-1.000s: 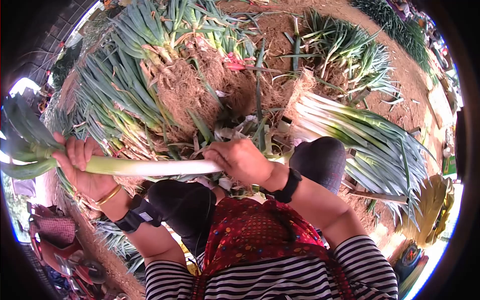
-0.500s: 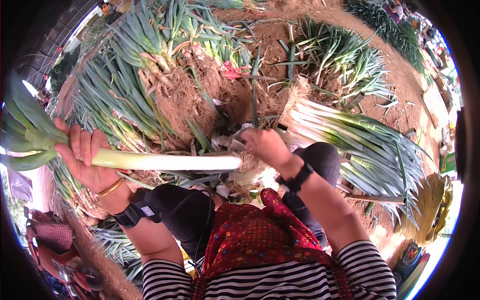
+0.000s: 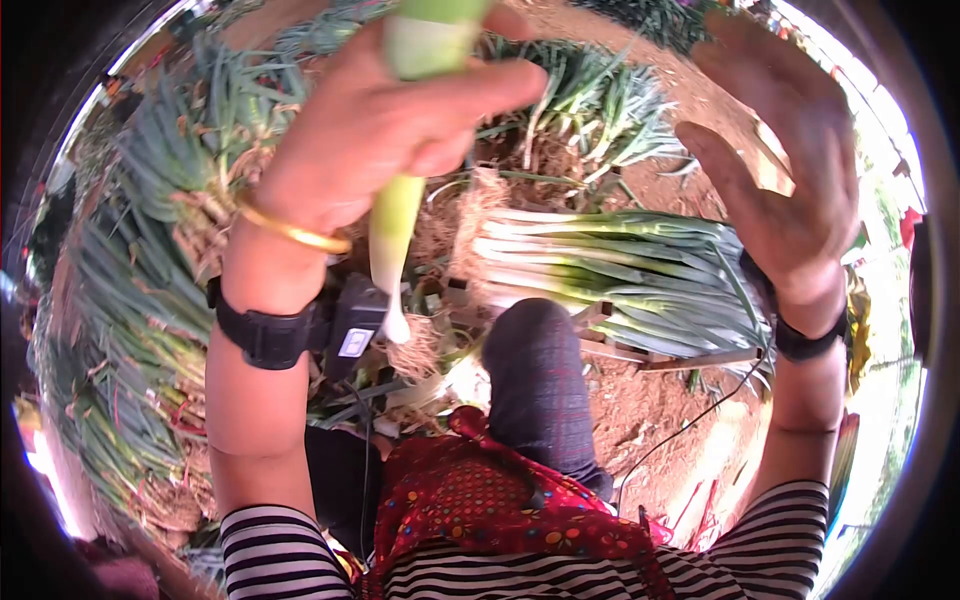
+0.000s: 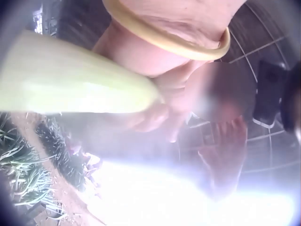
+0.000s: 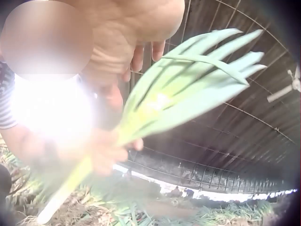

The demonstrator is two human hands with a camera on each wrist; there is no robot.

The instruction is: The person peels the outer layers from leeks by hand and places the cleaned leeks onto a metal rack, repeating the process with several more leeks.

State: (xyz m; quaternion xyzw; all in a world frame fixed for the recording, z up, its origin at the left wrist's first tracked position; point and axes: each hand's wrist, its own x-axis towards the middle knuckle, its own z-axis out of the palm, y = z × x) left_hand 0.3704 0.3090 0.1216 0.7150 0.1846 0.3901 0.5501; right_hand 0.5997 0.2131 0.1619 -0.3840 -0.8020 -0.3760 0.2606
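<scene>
My left hand (image 3: 345, 135) is raised in the head view and grips a leek (image 3: 396, 225) around its shaft. The leek stands nearly upright, its pale root end and brown roots (image 3: 418, 355) hanging down over the ground. In the right wrist view its green leaves (image 5: 183, 89) fan out upward above the left hand (image 5: 106, 150). The thick pale shaft (image 4: 70, 80) fills the left of the left wrist view. My right hand (image 3: 795, 165), blurred, is up at the right with fingers spread and nothing held, apart from the leek in the head view.
Cleaned leeks (image 3: 600, 265) lie in a stack on a wooden frame (image 3: 690, 362), in front of my knee (image 3: 535, 390). Untrimmed leeks (image 3: 140, 330) are heaped along the left. Another bunch (image 3: 600, 105) lies farther back. A thin cable (image 3: 685, 425) hangs toward the right wrist.
The leek has swung from lying level at the left to nearly upright, raised by the left hand. The right hand left its root end and rose to the right, opening. The head view shifted.
</scene>
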